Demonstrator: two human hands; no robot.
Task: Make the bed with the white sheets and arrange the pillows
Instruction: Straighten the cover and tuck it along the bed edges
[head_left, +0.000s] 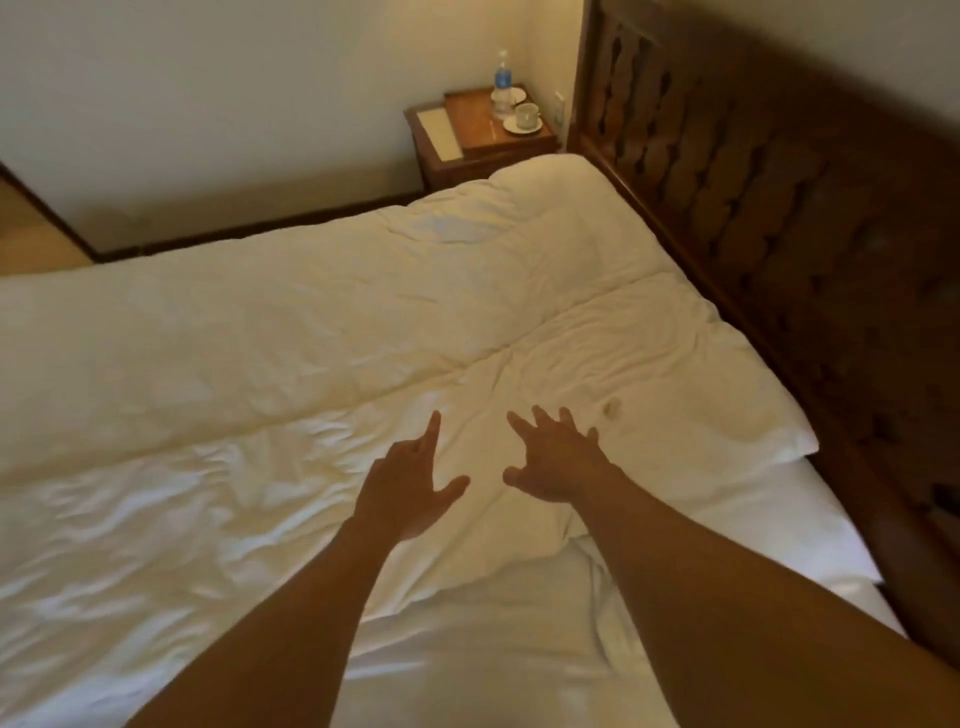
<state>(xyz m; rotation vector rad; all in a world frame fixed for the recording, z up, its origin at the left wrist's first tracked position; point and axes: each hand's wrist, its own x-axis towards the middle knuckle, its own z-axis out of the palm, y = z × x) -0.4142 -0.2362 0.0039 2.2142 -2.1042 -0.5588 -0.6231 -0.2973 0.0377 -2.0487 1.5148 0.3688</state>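
Left hand (410, 488) and right hand (561, 462) are held over the white duvet (311, 332), fingers (430, 434) spread and grasping nothing; the duvet is laid lengthwise from the headboard (779, 208) (right hand nearer it).

A bedroom is showing: a bed (779, 525) in white sheets (291, 332) is filling the frame, a carved headboard (779, 218) is running along the right, a nightstand (457, 161) is standing at top centre.

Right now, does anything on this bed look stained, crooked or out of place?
A small brownish mark sits on the white duvet just beyond the right hand; it looks like a stain. The duvet is creased around the left hand, and its near edge is bunched, baring the sheet.
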